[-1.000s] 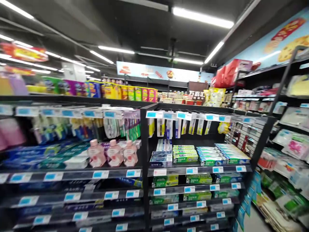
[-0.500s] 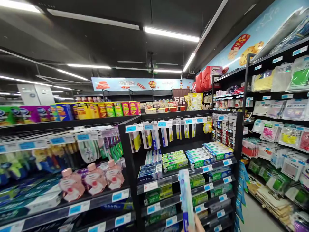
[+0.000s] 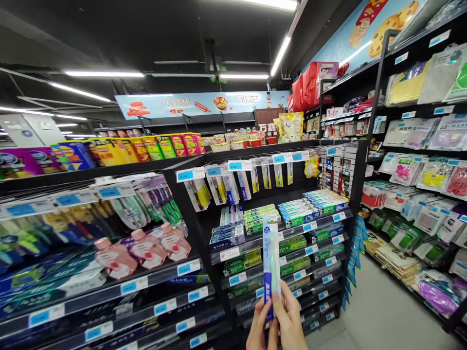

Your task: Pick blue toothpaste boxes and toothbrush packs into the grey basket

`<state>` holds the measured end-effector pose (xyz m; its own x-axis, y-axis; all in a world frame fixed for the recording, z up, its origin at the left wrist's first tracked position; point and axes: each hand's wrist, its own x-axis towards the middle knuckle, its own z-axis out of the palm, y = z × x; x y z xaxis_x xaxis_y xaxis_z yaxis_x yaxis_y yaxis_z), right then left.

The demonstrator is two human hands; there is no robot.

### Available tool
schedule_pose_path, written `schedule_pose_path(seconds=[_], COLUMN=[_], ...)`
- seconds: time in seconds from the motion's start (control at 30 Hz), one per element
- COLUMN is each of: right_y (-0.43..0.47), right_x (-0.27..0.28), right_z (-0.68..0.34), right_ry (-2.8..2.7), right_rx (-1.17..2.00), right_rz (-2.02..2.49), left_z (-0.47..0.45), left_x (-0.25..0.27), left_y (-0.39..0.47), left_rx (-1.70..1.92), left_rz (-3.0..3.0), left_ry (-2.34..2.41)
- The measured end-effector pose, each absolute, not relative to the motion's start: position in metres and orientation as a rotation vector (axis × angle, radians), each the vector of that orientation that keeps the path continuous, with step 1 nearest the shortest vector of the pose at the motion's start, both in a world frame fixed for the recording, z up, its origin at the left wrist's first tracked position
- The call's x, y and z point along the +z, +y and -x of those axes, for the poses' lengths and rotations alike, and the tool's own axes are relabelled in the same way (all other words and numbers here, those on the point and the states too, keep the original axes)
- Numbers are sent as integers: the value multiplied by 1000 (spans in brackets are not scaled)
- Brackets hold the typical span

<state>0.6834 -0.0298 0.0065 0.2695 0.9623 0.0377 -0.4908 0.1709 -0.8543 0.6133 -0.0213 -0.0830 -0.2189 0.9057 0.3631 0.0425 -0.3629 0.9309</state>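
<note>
A packaged toothbrush (image 3: 271,257) stands nearly upright in front of me, its blue-and-white card and pale green brush showing through clear plastic. My right hand (image 3: 289,318) grips its lower right side, thumb across the front. My left hand (image 3: 258,328) pinches the lower left edge, close beside the right one. Both hands are closed, and the fingers cover the bottom of the pack. Behind it is a shelf of green Darlie toothpaste boxes (image 3: 294,266). More toothbrush packs (image 3: 245,185) hang from hooks above that shelf.
Pink bottles (image 3: 143,250) stand on the left shelf, under hanging toothbrushes (image 3: 131,212). A black shelf rack with bagged goods (image 3: 434,177) lines the right side. Grey floor (image 3: 379,311) runs between the racks. Colourful packs (image 3: 142,151) line the top at left.
The view has tilted downward. The toothbrush pack appears higher in the picture, with its printed card now sharp. Both hands now show on it, where only a few fingers of one were visible.
</note>
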Motion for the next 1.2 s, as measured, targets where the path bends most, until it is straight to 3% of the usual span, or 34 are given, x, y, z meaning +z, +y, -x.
schedule_pose_path(seconds=[0.3,0.53,1.2], right_y=[-27,-19,-3], right_x=[8,-15,-28], right_z=[-687,-687,-678], right_ry=[-723,-416,-377], right_rx=[1233,1281,1214], right_rz=[770,880,801], left_z=[-617,-619,-618], left_x=[-93,-85,-73], left_y=[-18,-19,-4], left_rx=[1559,1569,1602], left_rz=[-1314,-1386,-1559], left_ry=[1231,1255,1150])
